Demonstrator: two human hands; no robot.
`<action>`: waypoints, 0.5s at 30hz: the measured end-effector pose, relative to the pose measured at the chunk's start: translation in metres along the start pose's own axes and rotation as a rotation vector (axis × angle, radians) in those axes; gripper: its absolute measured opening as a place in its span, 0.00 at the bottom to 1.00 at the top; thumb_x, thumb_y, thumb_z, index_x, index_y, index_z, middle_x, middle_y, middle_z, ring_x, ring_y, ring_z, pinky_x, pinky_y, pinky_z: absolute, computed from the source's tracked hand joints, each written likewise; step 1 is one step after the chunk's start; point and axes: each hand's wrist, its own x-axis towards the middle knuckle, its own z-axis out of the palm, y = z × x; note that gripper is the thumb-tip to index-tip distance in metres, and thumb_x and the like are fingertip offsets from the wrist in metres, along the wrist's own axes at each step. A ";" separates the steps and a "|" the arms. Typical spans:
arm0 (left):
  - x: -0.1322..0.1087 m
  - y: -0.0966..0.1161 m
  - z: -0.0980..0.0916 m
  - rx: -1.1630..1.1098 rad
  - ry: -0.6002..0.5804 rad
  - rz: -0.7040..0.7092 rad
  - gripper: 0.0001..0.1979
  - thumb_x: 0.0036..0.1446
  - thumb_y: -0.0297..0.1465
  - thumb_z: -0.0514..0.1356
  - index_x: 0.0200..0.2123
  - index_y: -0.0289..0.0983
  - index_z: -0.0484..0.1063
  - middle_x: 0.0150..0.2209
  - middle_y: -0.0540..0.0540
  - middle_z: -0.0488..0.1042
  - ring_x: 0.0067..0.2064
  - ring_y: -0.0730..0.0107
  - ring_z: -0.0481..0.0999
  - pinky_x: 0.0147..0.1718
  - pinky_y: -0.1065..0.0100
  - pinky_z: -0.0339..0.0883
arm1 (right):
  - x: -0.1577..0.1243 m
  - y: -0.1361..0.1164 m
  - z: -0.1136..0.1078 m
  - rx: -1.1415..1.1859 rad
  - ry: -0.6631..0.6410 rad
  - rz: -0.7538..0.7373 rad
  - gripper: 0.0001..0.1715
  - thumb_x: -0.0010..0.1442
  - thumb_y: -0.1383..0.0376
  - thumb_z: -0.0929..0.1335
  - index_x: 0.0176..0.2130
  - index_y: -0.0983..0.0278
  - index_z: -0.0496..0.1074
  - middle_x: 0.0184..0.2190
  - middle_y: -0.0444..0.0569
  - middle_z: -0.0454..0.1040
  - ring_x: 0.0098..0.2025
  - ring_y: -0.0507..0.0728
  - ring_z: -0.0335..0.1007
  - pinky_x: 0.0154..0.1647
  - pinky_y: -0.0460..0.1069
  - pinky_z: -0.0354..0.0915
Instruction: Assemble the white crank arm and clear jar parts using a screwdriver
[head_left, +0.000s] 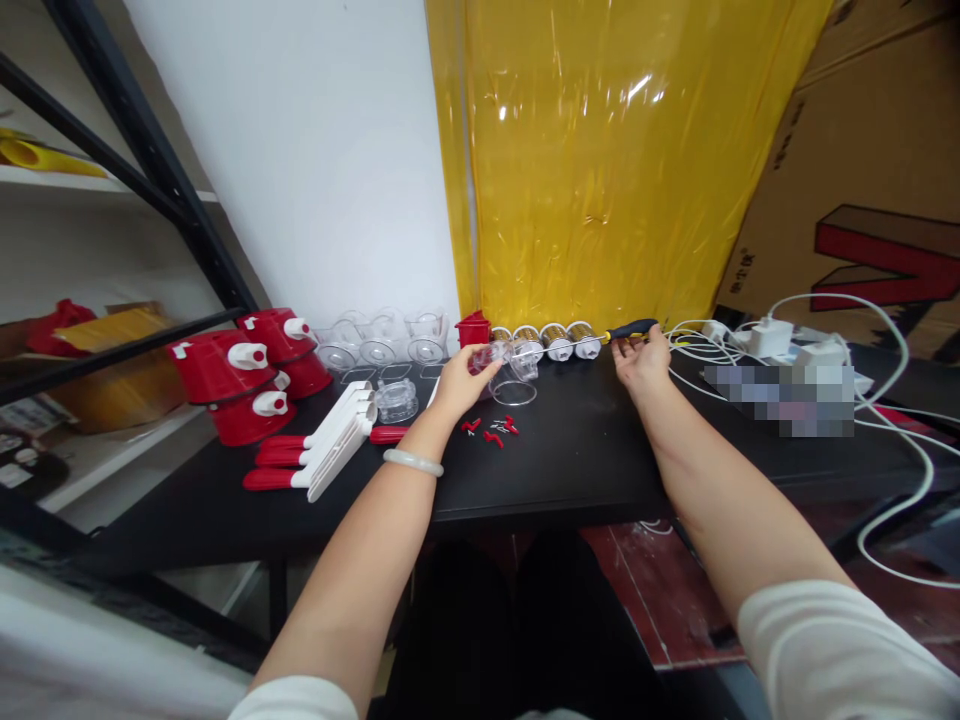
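Observation:
My left hand (466,378) is closed around a clear plastic part with some red on it. From my right, the long shaft of a screwdriver (630,330) with a black and yellow handle reaches to this part. My right hand (642,358) has its fingers on the handle, palm turned up. Under the shaft is a clear cup (514,392) with a round rim; whether it is joined to the held part I cannot tell. Several small red pieces (493,438), with what look like small screws among them, lie on the black table (555,470) in front.
Several gold-and-white cylinders (556,342) and a red funnel-like piece (473,328) stand behind. To the left are clear cups (427,340), a clear ring part (396,400), red-and-white handles (337,440) and stacked red housings (232,380). White cables and chargers (771,338) lie right.

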 end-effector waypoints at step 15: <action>0.000 0.001 0.000 0.007 0.002 -0.010 0.19 0.55 0.39 0.65 0.48 0.37 0.74 0.48 0.42 0.79 0.49 0.59 0.78 0.51 0.59 0.69 | -0.007 -0.003 0.003 0.048 0.009 0.014 0.07 0.68 0.63 0.56 0.43 0.53 0.59 0.34 0.40 0.74 0.36 0.50 0.75 0.34 0.48 0.72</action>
